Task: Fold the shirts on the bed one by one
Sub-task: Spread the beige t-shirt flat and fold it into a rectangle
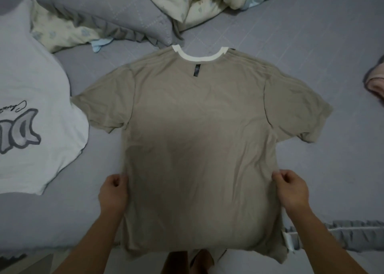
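Observation:
A beige T-shirt (199,132) with a white collar lies spread flat on the grey bed (311,55), collar at the far end, both short sleeves out to the sides. Its hem hangs over the near bed edge. My left hand (113,192) pinches the shirt's left side seam low down, fingers curled. My right hand (291,190) pinches the right side seam at the same height. A white T-shirt (35,111) with a grey printed graphic lies at the left of the bed, partly out of view.
A grey pillow (104,14) and a crumpled floral quilt (197,1) lie at the head of the bed. A pink garment (376,80) shows at the right edge. The bed's ruffled grey skirt (342,232) runs along the near right edge.

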`<state>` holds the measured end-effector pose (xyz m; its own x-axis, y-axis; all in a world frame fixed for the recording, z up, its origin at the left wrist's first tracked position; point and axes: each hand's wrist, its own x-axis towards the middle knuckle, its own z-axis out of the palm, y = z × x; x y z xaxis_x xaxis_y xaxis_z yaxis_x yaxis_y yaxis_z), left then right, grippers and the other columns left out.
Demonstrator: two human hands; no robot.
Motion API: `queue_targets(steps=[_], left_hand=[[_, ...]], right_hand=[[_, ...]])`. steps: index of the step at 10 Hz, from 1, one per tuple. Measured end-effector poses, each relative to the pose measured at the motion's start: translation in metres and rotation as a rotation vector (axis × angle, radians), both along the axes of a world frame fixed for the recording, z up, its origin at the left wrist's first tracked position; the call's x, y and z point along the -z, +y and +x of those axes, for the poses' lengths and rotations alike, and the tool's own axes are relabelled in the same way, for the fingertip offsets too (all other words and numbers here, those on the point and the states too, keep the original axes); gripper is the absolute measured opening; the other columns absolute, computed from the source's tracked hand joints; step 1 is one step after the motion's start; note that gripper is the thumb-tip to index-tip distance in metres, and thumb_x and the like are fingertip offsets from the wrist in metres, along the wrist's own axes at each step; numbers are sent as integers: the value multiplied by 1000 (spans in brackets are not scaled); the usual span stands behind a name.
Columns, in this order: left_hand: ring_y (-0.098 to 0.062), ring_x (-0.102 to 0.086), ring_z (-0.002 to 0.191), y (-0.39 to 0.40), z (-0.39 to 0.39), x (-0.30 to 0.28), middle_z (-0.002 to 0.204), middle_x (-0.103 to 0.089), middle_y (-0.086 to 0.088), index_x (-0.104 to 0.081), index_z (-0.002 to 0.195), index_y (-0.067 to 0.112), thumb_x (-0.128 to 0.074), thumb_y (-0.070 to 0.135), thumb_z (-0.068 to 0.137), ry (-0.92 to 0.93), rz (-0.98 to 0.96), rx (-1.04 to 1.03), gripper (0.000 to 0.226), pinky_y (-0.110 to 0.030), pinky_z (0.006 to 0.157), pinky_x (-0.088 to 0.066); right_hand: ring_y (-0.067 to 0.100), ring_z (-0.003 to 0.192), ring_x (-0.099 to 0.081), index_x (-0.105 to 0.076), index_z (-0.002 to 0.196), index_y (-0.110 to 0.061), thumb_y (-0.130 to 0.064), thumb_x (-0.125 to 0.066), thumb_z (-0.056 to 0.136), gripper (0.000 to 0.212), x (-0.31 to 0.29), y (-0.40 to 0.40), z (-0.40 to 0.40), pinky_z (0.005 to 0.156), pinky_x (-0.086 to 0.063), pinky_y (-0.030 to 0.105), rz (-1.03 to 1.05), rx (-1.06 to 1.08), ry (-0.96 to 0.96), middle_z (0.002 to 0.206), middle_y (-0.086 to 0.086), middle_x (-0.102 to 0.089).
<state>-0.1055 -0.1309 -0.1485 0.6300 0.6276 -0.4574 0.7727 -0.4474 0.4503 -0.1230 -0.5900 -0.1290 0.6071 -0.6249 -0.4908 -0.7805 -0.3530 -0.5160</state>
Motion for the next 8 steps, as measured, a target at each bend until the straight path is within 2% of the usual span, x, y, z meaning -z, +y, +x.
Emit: queue_targets(steps=[1, 2, 3, 4, 5, 6, 7, 8], left_hand=[[-38, -63, 90, 23, 6, 7, 92, -69, -20, -67, 90, 9, -60, 28, 95, 131, 38, -34, 21, -43, 83, -49], [-36, -64, 90, 36, 28, 6, 89, -68, -11, -64, 90, 16, -65, 28, 87, 185, -2, 11, 12, -43, 84, -51], [-35, -63, 100, 45, 83, -5, 104, -67, -11, -57, 113, 16, -70, 37, 84, 51, -98, -54, 38, -43, 89, -48], [-37, -63, 109, 57, 153, -11, 122, -63, -21, -48, 132, 7, -75, 50, 75, -83, -156, -203, 76, -51, 96, -50], [-38, -52, 126, 72, 213, -9, 143, -49, -21, -34, 146, 9, -77, 59, 69, -85, -58, -291, 101, -50, 105, -44], [-36, -52, 127, 94, 246, 4, 142, -51, -21, -40, 142, 4, -80, 56, 69, -94, -23, -331, 98, -47, 105, -45], [-34, -62, 113, 110, 257, 7, 122, -64, -22, -62, 119, 1, -72, 46, 77, -192, 11, -238, 63, -49, 99, -49], [-22, -56, 88, 126, 258, -7, 95, -62, -10, -60, 84, 28, -55, 47, 81, -416, 44, -176, 20, -48, 83, -51]], right_hand=[[37, 88, -62, -69, 88, -7, -28, -63, 94, 23, 5, -20, -2, 84, -48, 42, -96, 49, 200, 91, 17, -69], [34, 85, -59, -68, 90, -10, -20, -63, 92, 11, 1, -26, 15, 87, -49, 44, -110, 19, 275, 95, 18, -69], [38, 104, -60, -61, 115, -9, -16, -66, 89, 27, -11, -17, 57, 94, -45, 45, -114, 111, 117, 111, 19, -65], [41, 114, -58, -53, 129, -2, -18, -70, 86, 48, -21, -16, 107, 98, -44, 45, -167, 209, -2, 122, 24, -61], [45, 124, -50, -36, 142, -5, -29, -72, 86, 71, -21, -26, 150, 102, -43, 48, -172, 417, -18, 140, 26, -46], [45, 130, -44, -27, 147, -4, -44, -72, 84, 87, -11, -52, 174, 107, -41, 51, -125, 637, 36, 147, 25, -38], [42, 118, -56, -48, 133, 4, -43, -72, 84, 72, -5, -73, 183, 94, -48, 45, -81, 557, 116, 129, 24, -56], [49, 101, -62, -62, 113, 5, -33, -68, 86, 47, -11, -88, 180, 86, -51, 53, -153, 440, 29, 106, 27, -64]])
